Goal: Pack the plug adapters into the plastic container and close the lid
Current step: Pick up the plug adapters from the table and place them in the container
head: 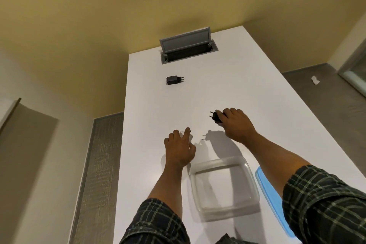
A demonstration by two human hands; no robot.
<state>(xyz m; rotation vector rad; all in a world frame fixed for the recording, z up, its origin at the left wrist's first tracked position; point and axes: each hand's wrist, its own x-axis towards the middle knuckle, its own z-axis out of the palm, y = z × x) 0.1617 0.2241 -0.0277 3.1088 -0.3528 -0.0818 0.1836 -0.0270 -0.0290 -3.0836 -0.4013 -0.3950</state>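
Observation:
My right hand [236, 125] grips a black plug adapter [216, 118], prongs pointing left, held just above the white table [150, 105]. My left hand [180, 147] is curled over a white plug adapter [190, 137] on the table; the fingers hide most of it. Another black plug adapter [172, 80] lies alone farther back, prongs to the right. The clear plastic container [193, 184] stands open and empty near me, below both hands. Its blue lid [267, 194] lies flat to the container's right, partly hidden by my right sleeve.
A grey cable hatch [186, 45] stands open at the table's far end. The table's left edge drops to a grey floor strip [99, 164]. A white paper scrap [315, 80] lies on the floor at the right.

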